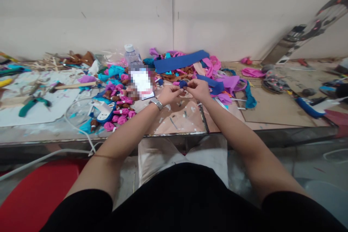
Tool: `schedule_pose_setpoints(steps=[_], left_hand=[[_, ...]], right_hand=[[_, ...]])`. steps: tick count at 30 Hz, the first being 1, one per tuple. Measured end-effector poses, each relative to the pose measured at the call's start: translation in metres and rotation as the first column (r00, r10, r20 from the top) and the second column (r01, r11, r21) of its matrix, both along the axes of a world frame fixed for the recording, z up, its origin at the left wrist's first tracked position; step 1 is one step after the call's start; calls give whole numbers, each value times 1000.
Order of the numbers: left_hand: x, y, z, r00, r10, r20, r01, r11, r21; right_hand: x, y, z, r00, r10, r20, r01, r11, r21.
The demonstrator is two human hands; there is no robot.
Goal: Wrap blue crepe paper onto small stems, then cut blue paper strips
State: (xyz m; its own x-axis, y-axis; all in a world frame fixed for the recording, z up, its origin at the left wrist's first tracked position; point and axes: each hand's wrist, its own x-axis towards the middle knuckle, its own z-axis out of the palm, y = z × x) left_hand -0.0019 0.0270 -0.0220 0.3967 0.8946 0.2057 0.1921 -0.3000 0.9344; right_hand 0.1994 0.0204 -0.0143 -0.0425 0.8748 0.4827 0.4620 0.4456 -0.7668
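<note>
Over tabletop (176, 119) centre — left hand (169, 94) and right hand (199, 88) both pinching small blue fabric piece (183, 84), held raised between fingertips for close shaping; pink fabric buds (121, 112) heaped just left — within reach.

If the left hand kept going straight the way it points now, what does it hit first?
The left hand points right and slightly away, so it would first meet the small dark blue fabric piece pinched between both hands, then the right hand just beyond it. Depth is hard to judge here.
</note>
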Motion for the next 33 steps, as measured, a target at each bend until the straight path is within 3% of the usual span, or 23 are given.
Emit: schedule_pose_setpoints(steps=[13,33], left_hand=[[6,-1,-6,985,-4,171,27,990,-135],[9,0,-9,941,91,325,12,953,-303]], right_hand=[[-7,-7,-1,997,9,-83,-2,996,85],[-4,-5,-3,988,47,148,-94,940,329]])
